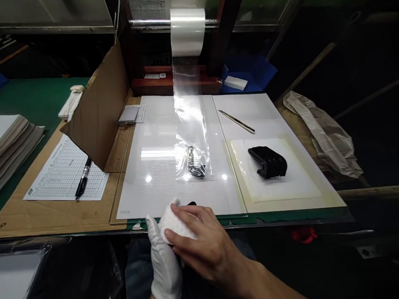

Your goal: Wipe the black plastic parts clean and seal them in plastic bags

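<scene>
While the gloved left hand (pixel 164 263) supports a white cloth (pixel 175 224), seemingly for steadiness, the bare right hand (pixel 209 244) grips it narrowly. A black piece (pixel 192 203) peeks out beside it, near the table (pixel 293 215) edge; how the left closes, one cannot tell.

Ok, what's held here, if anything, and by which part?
A white cloth: the right hand grips its right side, the left hand lies against its left. A black piece shows behind; its hold is hidden.
</scene>
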The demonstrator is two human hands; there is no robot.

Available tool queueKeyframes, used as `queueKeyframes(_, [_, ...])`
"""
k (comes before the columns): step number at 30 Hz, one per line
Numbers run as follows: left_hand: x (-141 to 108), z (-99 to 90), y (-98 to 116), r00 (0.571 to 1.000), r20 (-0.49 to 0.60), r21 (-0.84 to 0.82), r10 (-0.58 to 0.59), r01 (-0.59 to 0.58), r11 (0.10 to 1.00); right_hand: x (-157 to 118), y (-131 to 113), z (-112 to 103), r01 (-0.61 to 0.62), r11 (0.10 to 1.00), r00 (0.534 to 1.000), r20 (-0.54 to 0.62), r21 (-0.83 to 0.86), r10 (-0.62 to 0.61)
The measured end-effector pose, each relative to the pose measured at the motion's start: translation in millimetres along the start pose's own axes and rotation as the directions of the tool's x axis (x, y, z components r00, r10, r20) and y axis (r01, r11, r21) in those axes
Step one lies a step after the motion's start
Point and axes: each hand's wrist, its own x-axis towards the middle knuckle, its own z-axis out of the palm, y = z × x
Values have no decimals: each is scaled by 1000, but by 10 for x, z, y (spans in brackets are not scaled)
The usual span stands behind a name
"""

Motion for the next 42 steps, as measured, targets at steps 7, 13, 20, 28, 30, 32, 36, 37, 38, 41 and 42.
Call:
queueKeyframes(7, [-12,1,-8,999,-25,111,23,-20,994,-63,50,-67,-39,996,999,-27,-75,37])
queueKeyframes(13, [-16,9,-55,997,-34,183,76,-69,981,-141,-133,23,-260,954,960,-142,-149,240])
queueKeyframes(20, [-43,39,-113,995,-1,195,95,-93,976,-181,-163,65,-337,929,934,-179,-151,309])
queueKeyframes(28, [-50,-131,147,974,192,441,121,-195,876,-235,-9,-190,-600,766,753,-160,230,638])
queueKeyframes(30, [-70,-208,319,958,284,461,36,-169,871,-198,-65,-342,-720,513,627,120,467,770])
queueKeyframes(32, [-96,-265,497,906,401,519,-132,-106,848,-135,-106,-468,-811,249,515,444,530,734])
queueKeyframes(36, [-153,-301,699,884,452,581,-118,-192,791,5,-156,-550,-822,120,544,706,556,453])
queueKeyframes(37, [-165,-299,703,908,418,555,12,-266,788,25,-169,-548,-801,145,578,689,580,438])
queueKeyframes(38, [-173,-292,691,918,375,527,129,-325,785,37,-179,-545,-781,170,606,662,601,441])
queueKeyframes(41, [-172,-254,620,935,301,457,187,-313,833,25,-179,-558,-741,220,657,616,635,434])
queueKeyframes(42, [-167,-238,602,948,280,426,150,-263,866,12,-174,-575,-737,223,663,618,638,423])
